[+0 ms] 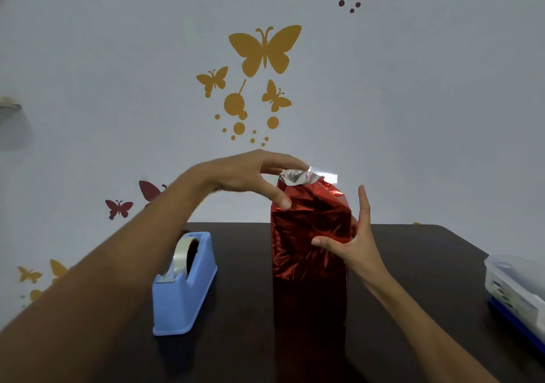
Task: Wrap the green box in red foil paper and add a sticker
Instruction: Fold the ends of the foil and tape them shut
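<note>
A tall box wrapped in red foil paper (306, 253) stands upright in the middle of the dark table (413, 264); none of the green box shows. At its top the foil's silver inner side (295, 176) sticks up, crumpled. My left hand (253, 176) reaches over the top, thumb pressing the foil's upper left edge, fingertips holding a clear strip of tape (323, 173) above the top. My right hand (351, 244) steadies the box's right side with fingers spread, thumb on the front face.
A blue tape dispenser (184, 285) with a clear roll stands left of the box. A clear plastic container with a blue base (519, 291) sits at the right table edge. Behind is a wall with butterfly decals.
</note>
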### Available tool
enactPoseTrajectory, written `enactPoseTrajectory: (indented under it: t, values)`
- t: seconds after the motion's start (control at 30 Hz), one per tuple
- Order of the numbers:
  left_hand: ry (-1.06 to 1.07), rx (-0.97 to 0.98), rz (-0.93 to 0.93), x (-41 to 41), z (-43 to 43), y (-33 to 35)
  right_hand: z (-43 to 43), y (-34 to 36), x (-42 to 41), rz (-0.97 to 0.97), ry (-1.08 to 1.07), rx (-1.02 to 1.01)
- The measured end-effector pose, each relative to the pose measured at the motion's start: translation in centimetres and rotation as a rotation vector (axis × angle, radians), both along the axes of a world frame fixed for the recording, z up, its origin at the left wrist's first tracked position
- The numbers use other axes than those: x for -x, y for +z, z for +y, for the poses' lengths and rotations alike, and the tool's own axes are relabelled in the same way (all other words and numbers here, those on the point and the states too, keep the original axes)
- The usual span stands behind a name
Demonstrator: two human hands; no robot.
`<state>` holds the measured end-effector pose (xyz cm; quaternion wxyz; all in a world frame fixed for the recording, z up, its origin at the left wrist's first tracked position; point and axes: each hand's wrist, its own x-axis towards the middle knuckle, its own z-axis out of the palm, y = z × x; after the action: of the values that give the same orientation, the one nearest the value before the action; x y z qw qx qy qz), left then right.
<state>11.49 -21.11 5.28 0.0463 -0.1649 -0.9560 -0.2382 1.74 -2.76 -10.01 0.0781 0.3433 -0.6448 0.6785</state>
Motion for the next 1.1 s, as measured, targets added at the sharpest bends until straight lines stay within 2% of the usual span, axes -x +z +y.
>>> enactPoseTrajectory:
  t: [0.07, 0.13, 0.2, 0.3, 0.33, 0.47, 0.5, 0.57, 0.67, 0.7, 0.77, 0.83, 0.9, 0.93, 1.03, 1.1]
  values:
    - [0.103, 0.254, 0.054, 0.3, 0.1, 1.0, 0.1, 0.0, 0.0, 0.001, -0.004, 0.001]
    - [0.183, 0.382, 0.169, 0.3, 0.3, 1.8, 0.1, 0.0, 0.1, 0.004, -0.001, 0.009]
    - [0.175, 0.366, 0.231, -0.3, 0.5, 2.9, 0.0, -0.1, 0.2, 0.008, -0.004, 0.005]
    - [0.105, 0.200, 0.266, -1.5, 0.7, 4.6, 0.1, -0.1, 0.2, 0.003, -0.006, 0.000]
    - [0.104, 0.238, 0.251, -1.7, 0.9, 4.6, 0.0, -0.1, 0.2, -0.001, -0.006, -0.001]
    - [0.186, 0.752, 0.192, 0.0, 2.0, 2.4, 0.0, 0.2, -0.3, 0.006, -0.010, -0.003]
    - [0.193, 0.794, 0.222, 0.4, 2.2, 2.1, 0.1, 0.2, -0.3, 0.011, -0.014, 0.001]
    - [0.163, 0.669, 0.283, 0.2, 2.4, 2.5, 0.2, 0.2, -0.4, 0.008, -0.028, 0.010]
    - [0.070, 0.262, 0.419, -1.4, 2.6, 4.6, 0.4, 0.2, -0.3, 0.002, -0.015, -0.011]
    - [0.036, 0.180, 0.449, -1.8, 2.6, 5.1, 0.3, 0.2, -0.3, 0.004, -0.017, -0.024]
    - [0.022, 0.253, 0.352, -2.0, 2.8, 5.1, 0.2, 0.2, -0.4, -0.001, -0.023, -0.026]
    - [0.077, 0.507, 0.199, -1.2, 3.0, 4.1, 0.1, 0.3, -0.6, -0.007, -0.014, -0.014]
    - [0.104, 0.630, 0.174, -0.3, 3.0, 3.2, 0.1, 0.4, -0.7, 0.006, -0.010, -0.006]
    - [0.111, 0.604, 0.200, -0.2, 2.8, 3.2, 0.1, 0.4, -0.7, 0.007, -0.011, -0.005]
    - [0.122, 0.326, 0.348, -1.2, 2.3, 4.6, 0.2, 0.3, -0.7, -0.001, 0.006, -0.010]
    - [0.099, 0.211, 0.457, -2.0, 1.9, 5.8, 0.3, 0.2, -0.7, -0.008, 0.015, -0.014]
